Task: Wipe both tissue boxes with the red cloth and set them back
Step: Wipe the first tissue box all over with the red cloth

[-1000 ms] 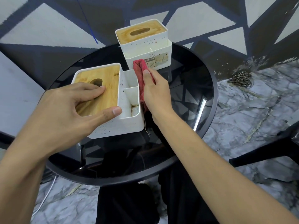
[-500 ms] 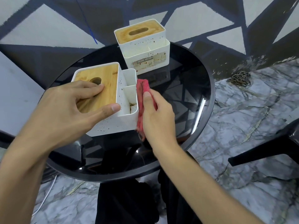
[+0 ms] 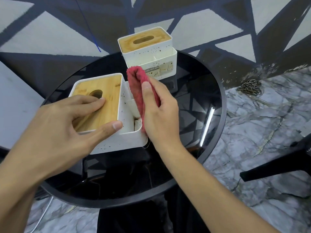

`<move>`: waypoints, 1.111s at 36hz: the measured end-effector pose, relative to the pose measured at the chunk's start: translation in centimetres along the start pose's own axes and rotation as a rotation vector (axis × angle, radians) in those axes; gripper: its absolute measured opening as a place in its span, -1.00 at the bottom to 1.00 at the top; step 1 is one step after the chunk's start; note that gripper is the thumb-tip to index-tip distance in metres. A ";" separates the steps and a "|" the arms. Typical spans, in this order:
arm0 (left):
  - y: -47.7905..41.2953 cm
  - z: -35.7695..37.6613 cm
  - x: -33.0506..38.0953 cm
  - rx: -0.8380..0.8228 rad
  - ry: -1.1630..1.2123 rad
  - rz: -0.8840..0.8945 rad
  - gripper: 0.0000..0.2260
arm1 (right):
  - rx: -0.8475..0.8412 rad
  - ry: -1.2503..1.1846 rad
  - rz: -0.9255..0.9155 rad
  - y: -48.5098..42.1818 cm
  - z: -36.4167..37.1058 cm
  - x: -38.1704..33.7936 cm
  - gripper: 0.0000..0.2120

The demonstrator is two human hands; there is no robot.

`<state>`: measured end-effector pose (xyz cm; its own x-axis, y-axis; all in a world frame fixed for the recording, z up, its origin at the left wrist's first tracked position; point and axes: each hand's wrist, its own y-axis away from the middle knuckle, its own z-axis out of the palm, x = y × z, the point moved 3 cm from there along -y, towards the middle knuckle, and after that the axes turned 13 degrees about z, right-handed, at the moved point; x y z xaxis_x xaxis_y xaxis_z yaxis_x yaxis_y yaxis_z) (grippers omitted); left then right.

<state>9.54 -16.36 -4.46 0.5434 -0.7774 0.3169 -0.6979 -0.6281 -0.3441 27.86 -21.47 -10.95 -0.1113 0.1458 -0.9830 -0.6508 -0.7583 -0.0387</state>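
Observation:
A white tissue box with a bamboo lid sits near me on the round black glass table. My left hand holds it, fingers on the lid and thumb on the near side wall. My right hand grips the folded red cloth and presses it along the box's right rim, over the side compartments. A second white tissue box with a wooden lid and a worn label stands at the table's far edge, untouched.
A dark wall painted with pale triangles rises behind the table. Marble floor lies to the right with a metal chain on it. A black chair leg juts in at the right. A white cable runs on the floor at the lower left.
My right hand slid the red cloth back toward me along the box's right side, then forward and up onto its rim. The left hand kept its hold.

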 end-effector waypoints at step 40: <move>0.0 -0.1 0.7 -0.004 -0.036 -0.033 -0.15 | -0.089 0.070 0.039 7.7 -2.2 0.2 -0.70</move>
<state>9.85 -16.87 -4.18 0.5825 -0.7571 0.2957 -0.6813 -0.6532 -0.3304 24.43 -28.66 -11.81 -0.0810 0.0726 -0.9941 -0.5772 -0.8165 -0.0126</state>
